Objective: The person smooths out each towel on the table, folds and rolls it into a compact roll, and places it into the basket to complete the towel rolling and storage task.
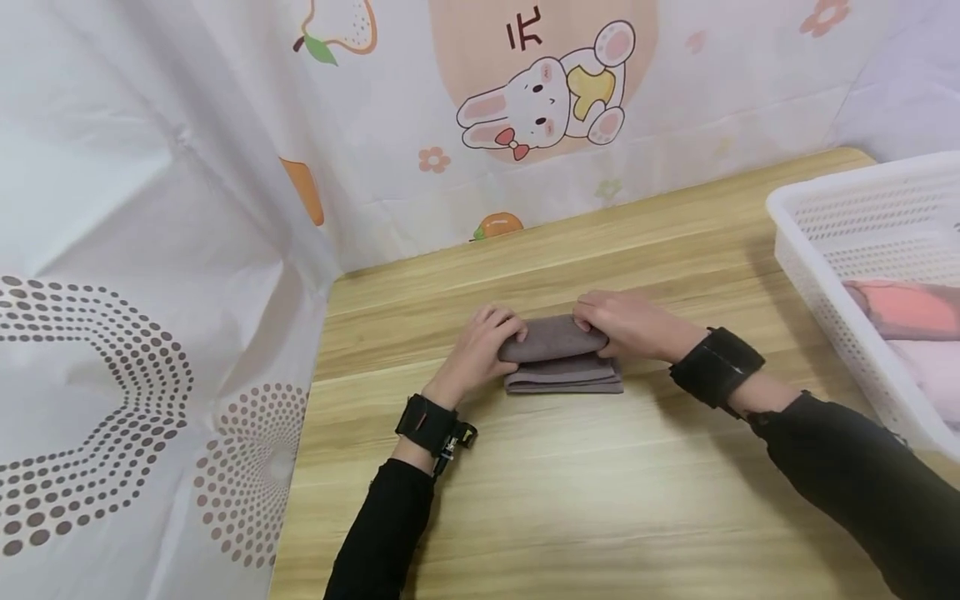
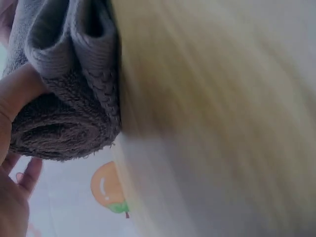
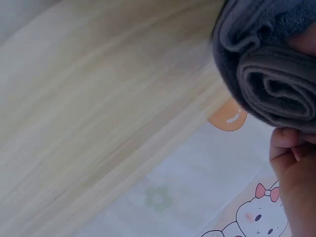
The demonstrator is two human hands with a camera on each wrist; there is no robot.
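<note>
A grey-brown towel (image 1: 555,337) lies on the wooden table (image 1: 585,492), its far part rolled up and its near part a flat folded strip. My left hand (image 1: 480,346) grips the left end of the roll, thumb on the near side and fingers over the far side. At the right end, my right hand (image 1: 630,325) holds the roll in the same way. The left wrist view shows the spiral end of the towel (image 2: 59,133) beside two looped folds. In the right wrist view the other coiled end (image 3: 279,91) shows, with fingertips (image 3: 285,136) against its far side.
A white perforated basket (image 1: 817,283) stands at the right of the table, with a coral-and-grey rolled cloth (image 1: 911,307) and a pale pink cloth (image 1: 930,371) in it. Behind the table hangs a printed white curtain (image 1: 375,167); more patterned sheeting (image 1: 210,333) hangs at the left.
</note>
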